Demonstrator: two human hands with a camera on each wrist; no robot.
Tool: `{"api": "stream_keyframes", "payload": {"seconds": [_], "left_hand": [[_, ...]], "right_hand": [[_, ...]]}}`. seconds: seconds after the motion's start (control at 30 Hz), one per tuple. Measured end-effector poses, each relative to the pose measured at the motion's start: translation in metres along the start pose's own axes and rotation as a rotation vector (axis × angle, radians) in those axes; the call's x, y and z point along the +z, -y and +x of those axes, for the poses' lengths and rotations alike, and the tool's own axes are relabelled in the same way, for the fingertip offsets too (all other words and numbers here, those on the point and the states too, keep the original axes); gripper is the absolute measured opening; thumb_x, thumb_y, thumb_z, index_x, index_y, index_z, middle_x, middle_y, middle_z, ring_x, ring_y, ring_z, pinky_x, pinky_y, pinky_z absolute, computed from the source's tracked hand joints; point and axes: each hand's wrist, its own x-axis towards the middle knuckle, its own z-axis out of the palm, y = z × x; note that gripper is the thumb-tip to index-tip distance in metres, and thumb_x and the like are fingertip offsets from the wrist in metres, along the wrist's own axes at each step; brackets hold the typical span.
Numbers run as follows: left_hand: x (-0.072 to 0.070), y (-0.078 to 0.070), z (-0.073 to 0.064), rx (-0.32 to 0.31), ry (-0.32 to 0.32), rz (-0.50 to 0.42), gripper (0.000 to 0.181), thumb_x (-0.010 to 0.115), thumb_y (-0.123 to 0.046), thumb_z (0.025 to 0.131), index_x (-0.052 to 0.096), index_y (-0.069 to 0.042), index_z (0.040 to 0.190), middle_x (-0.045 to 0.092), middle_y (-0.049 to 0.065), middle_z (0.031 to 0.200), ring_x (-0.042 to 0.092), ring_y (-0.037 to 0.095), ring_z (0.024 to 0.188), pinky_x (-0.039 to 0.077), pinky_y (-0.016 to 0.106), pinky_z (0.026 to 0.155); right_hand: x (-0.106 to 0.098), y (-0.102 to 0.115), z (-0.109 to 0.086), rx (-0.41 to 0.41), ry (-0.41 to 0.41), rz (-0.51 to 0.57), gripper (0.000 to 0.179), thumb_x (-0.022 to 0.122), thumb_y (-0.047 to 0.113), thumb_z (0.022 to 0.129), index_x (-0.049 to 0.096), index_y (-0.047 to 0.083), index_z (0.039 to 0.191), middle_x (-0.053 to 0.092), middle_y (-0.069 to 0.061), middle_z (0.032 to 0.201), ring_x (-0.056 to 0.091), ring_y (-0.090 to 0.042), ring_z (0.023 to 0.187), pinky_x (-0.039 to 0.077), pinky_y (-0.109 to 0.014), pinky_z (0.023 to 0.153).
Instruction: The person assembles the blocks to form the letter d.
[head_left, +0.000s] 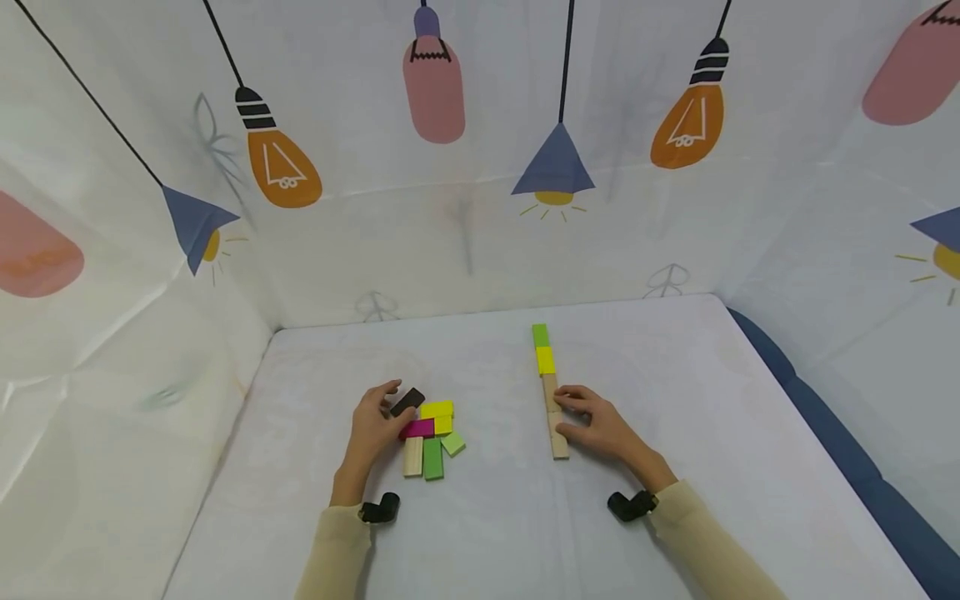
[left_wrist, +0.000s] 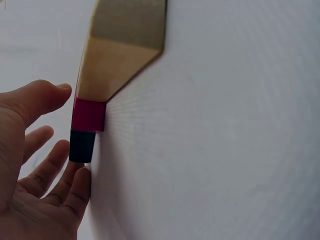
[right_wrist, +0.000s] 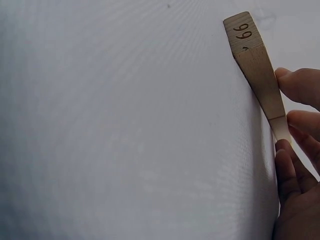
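Note:
My left hand point(head_left: 378, 423) is at a cluster of small blocks, with a black block point(head_left: 407, 402) between its thumb and fingers. In the left wrist view the thumb stands apart from the black block point(left_wrist: 82, 146), while fingertips lie close beside it. A magenta block point(head_left: 417, 428) adjoins it. My right hand point(head_left: 603, 425) is beside a straight row, its thumb and fingertips against the near plain wooden block point(head_left: 557, 437) and the farther wooden block point(head_left: 551, 392). A yellow block point(head_left: 545, 361) and a green block point(head_left: 540, 335) continue the row away from me.
Also in the cluster are yellow blocks point(head_left: 437, 409), a plain wooden block point(head_left: 413, 457), a green block point(head_left: 432, 459) and a light green block point(head_left: 453, 443). They lie on a white-covered table point(head_left: 495, 533). Behind it hangs a lamp-printed sheet point(head_left: 465, 233).

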Motion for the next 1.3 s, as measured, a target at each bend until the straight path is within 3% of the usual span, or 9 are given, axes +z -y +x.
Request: {"api": "stream_keyframes", "payload": {"seconds": [0.27, 0.67, 1.3], "left_hand": [[0.0004, -0.0033, -0.0015, 0.0, 0.017, 0.011, 0.057, 0.083, -0.015, 0.085, 0.063, -0.005, 0.138, 0.065, 0.018, 0.123, 0.06, 0.028, 0.096, 0.052, 0.041, 0.085], [0.0004, -0.0017, 0.0035, -0.057, 0.039, 0.063, 0.043, 0.08, -0.018, 0.087, 0.07, -0.002, 0.126, 0.068, 0.019, 0.117, 0.064, 0.03, 0.097, 0.056, 0.046, 0.086], [-0.0017, 0.0002, 0.0067, -0.062, 0.049, 0.065, 0.042, 0.08, -0.019, 0.087, 0.072, -0.003, 0.124, 0.069, 0.018, 0.115, 0.064, 0.029, 0.095, 0.055, 0.045, 0.085]], "right_hand": [[0.0017, -0.0005, -0.0013, 0.009, 0.006, 0.011, 0.05, 0.08, 0.019, 0.089, 0.067, 0.002, 0.135, 0.06, -0.014, 0.142, 0.054, -0.039, 0.136, 0.046, -0.059, 0.108], [0.0018, -0.0011, 0.0001, 0.007, 0.002, 0.017, 0.051, 0.08, 0.019, 0.089, 0.066, 0.002, 0.135, 0.059, -0.015, 0.142, 0.053, -0.039, 0.137, 0.045, -0.059, 0.109], [0.002, -0.0017, 0.0017, 0.012, 0.002, 0.025, 0.052, 0.08, 0.018, 0.089, 0.066, 0.002, 0.136, 0.059, -0.013, 0.143, 0.052, -0.038, 0.138, 0.044, -0.059, 0.11]]}}
